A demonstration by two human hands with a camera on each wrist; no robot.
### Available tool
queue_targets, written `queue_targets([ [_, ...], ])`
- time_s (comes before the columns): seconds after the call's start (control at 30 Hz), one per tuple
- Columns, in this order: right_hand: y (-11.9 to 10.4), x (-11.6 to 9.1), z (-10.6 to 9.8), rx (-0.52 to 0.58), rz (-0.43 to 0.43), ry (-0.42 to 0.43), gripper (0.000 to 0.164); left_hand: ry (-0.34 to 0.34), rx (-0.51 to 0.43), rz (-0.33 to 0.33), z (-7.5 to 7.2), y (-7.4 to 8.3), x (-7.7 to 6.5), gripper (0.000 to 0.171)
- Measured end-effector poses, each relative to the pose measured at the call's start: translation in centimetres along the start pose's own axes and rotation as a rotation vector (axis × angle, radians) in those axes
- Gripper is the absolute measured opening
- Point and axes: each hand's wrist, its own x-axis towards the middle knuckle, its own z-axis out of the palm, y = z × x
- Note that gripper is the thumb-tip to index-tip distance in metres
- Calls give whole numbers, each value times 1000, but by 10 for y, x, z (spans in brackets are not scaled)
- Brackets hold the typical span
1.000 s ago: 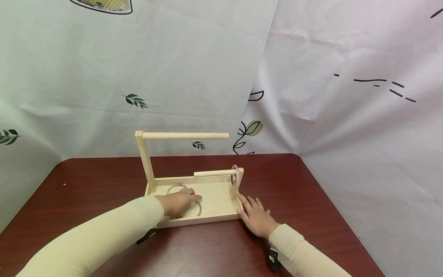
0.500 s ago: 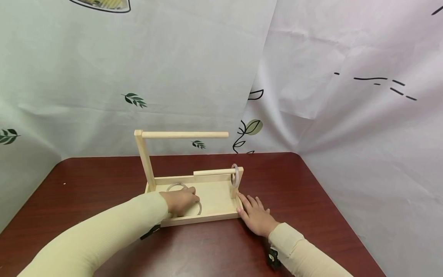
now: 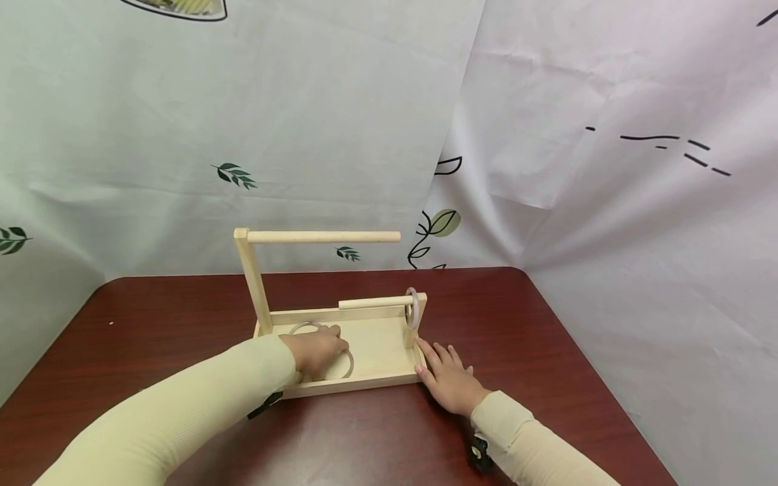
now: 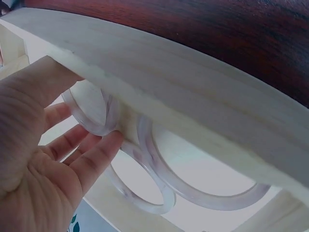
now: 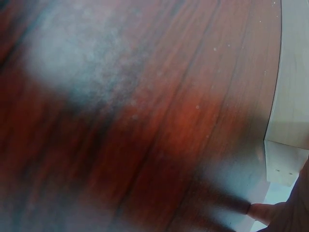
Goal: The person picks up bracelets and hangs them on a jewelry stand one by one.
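Observation:
In the head view my left hand (image 3: 313,354) reaches down into a shallow wooden tray (image 3: 383,344) that forms the base of a bangle stand. Its fingertips curve round the outer edge of one pale translucent bangle (image 4: 99,129), seen in the left wrist view; the thumb's tip is hidden behind the tray wall. Beside it lie a second bangle (image 4: 157,209) and a larger-looking bangle (image 4: 212,202). One more bangle (image 3: 416,317) hangs on the short bar. My right hand (image 3: 448,385) rests with fingers spread against the tray's right end.
A tall post on the left carries a long dowel (image 3: 325,237) over the tray, its right end free. The short dowel (image 3: 371,303) comes off a low post at the right. A brown wooden table (image 3: 474,304) meets printed cloth (image 3: 358,135) behind.
The left hand has shifted slightly right in the tray and its outstretched index finger has curled in. The far bangle has slid a little left. The right hand stays put.

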Motion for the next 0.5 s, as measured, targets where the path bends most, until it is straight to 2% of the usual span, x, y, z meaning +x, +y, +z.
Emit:
queue_targets([
  [0.2, 0, 0, 0, 2, -2, 3, 57, 33, -76, -12, 3, -4, 1, 49],
  [0.5, -3, -2, -2, -1, 3, -5, 57, 165, -142, 60, 10, -12, 5, 62],
])
